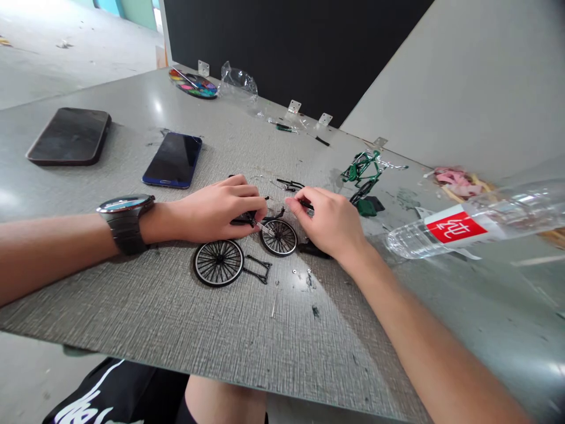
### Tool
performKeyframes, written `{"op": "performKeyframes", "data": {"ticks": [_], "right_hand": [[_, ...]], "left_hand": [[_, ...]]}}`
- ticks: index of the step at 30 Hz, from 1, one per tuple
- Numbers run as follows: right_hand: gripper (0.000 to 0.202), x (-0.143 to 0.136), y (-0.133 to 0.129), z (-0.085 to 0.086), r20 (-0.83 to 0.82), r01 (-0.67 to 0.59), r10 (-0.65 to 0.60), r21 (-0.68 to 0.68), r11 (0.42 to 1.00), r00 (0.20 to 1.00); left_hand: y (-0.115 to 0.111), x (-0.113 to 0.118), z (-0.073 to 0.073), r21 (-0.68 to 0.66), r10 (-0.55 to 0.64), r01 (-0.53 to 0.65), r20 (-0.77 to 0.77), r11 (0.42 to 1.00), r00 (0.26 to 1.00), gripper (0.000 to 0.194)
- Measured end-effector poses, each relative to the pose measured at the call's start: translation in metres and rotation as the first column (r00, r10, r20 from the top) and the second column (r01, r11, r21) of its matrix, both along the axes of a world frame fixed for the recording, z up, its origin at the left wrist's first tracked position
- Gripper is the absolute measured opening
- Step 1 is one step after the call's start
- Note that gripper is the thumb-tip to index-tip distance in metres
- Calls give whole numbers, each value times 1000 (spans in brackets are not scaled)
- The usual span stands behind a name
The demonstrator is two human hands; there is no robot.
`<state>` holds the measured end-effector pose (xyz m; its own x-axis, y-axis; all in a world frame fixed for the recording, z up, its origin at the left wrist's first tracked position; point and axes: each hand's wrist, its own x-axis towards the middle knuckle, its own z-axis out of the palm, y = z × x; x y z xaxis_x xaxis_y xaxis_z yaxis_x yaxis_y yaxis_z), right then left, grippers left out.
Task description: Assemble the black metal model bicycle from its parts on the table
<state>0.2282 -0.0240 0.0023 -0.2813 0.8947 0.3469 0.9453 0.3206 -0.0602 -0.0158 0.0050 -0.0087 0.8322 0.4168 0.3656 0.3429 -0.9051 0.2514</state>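
Note:
My left hand (218,209) is curled over a small black model bicycle part (249,219), its fingers hiding most of it. My right hand (329,222) pinches a thin black piece (306,205) between thumb and forefinger; its kind is unclear. Below and between the hands lies a small spoked wheel (279,237). A second spoked wheel (219,263) lies nearer me, beside a black bracket-like frame piece (260,269). Slim black parts (289,184) rest just beyond the fingers. A dark object (314,249) lies partly under my right hand.
A thin metal pin (275,299) and tiny nuts (294,271) lie in front. A green model bicycle (362,174) and a plastic bottle (468,227) are at right. Two phones, a dark one (70,135) and a blue one (173,159), lie left. A screwdriver (285,127) lies behind.

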Motion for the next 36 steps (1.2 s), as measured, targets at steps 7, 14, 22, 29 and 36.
{"op": "performKeyframes", "data": {"ticks": [7, 14, 22, 29, 36], "right_hand": [[35, -2, -8, 5, 83, 35, -30, -61, 998, 996], [50, -14, -18, 7, 75, -95, 102, -94, 991, 992], [44, -31, -31, 5, 56, -271, 282, -158, 950, 958], [39, -27, -27, 3, 41, -254, 265, -175, 951, 963], [34, -17, -20, 4, 33, -219, 227, -157, 963, 973]], "left_hand": [[0, -1, -2, 15, 13, -13, 24, 1000, 1000, 12], [-1, 0, -1, 24, 148, -153, 140, 988, 979, 12], [-4, 0, 2, -23, 202, -201, 188, 979, 961, 8], [-3, 0, 0, -8, 192, -194, 189, 981, 963, 7], [-3, 1, 0, -6, 191, -193, 183, 981, 964, 10]]}}
